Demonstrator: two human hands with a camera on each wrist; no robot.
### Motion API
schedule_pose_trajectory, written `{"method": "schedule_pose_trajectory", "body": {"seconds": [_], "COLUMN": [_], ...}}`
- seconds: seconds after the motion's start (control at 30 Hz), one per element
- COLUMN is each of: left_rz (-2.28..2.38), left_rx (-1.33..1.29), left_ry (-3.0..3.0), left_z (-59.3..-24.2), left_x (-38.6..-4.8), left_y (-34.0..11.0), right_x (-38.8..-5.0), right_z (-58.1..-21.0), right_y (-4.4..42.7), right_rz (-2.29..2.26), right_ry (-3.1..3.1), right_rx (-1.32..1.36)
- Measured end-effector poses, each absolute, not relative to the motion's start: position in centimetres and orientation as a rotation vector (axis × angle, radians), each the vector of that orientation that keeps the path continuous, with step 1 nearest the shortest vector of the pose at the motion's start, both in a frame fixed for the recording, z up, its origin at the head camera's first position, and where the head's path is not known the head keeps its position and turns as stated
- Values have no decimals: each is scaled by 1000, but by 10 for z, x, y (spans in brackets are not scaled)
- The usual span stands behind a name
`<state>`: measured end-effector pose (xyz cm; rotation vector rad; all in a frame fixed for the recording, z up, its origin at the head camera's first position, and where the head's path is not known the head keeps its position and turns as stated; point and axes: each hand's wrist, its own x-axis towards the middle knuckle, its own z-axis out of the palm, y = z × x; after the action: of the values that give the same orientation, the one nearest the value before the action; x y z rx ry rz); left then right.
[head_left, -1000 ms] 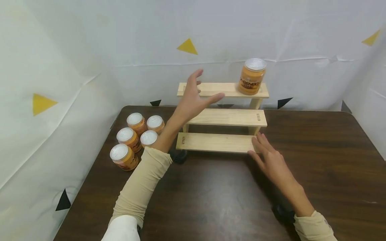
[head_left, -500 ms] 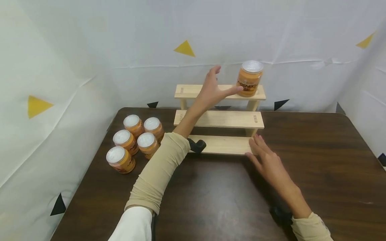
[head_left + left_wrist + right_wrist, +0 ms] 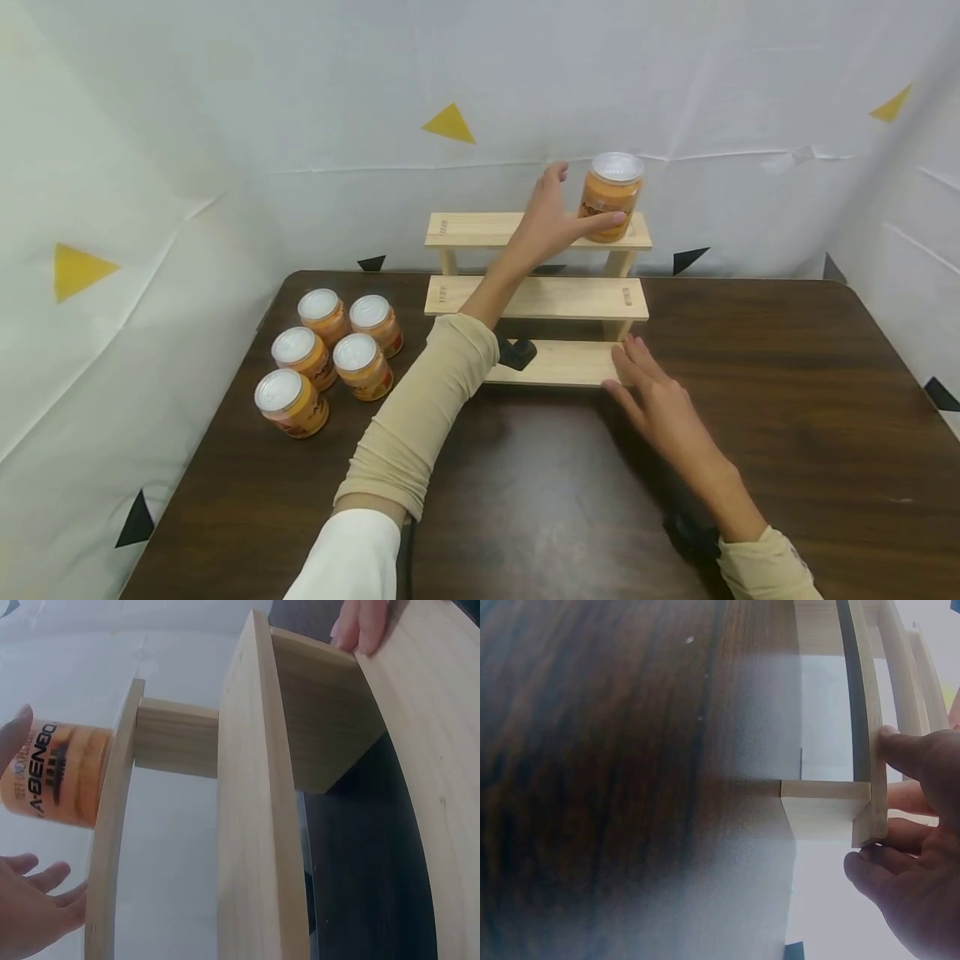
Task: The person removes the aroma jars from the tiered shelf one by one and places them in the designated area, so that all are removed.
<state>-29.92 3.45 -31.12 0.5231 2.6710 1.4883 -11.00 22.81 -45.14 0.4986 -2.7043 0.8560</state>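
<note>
On the right end of the three-tier wooden stand's [image 3: 472,229] top shelf stands an orange can [image 3: 611,192] with a silver lid. My left hand [image 3: 547,223] is spread beside it, the thumb overlapping the can in the head view. In the left wrist view, thumb and fingers lie on either side of the labelled can [image 3: 71,776], with a gap visible below it. My right hand [image 3: 666,408] rests at the right end of the bottom shelf [image 3: 558,364], fingers extended. Its thumb [image 3: 904,750] touches the shelf's front edge in the right wrist view.
Several similar orange cans [image 3: 367,379] stand grouped on the dark wooden table [image 3: 525,500], left of the stand. White sheeting [image 3: 337,92] with yellow and black triangles encloses the back and sides. The middle shelf [image 3: 562,297] passes behind my left forearm.
My left hand has moved right along the top shelf, from its left half to the can. My right hand stays at the bottom shelf's end. The head view has shifted slightly.
</note>
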Motion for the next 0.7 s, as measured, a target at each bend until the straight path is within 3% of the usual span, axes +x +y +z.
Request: {"method": "schedule_pose_trajectory", "body": {"seconds": [0.47, 0.7], "left_rz": [1566, 1587], "left_rx": [747, 685], "left_ry": [2595, 2648], "left_z": [-314, -314], "left_x": [-297, -296], "left_y": [44, 42], "right_x": [-112, -112], "right_z": [-453, -450], "right_y": [229, 227], "right_rz": [848, 841], "right_ry": [-2742, -2741], "right_rx": [488, 485]}}
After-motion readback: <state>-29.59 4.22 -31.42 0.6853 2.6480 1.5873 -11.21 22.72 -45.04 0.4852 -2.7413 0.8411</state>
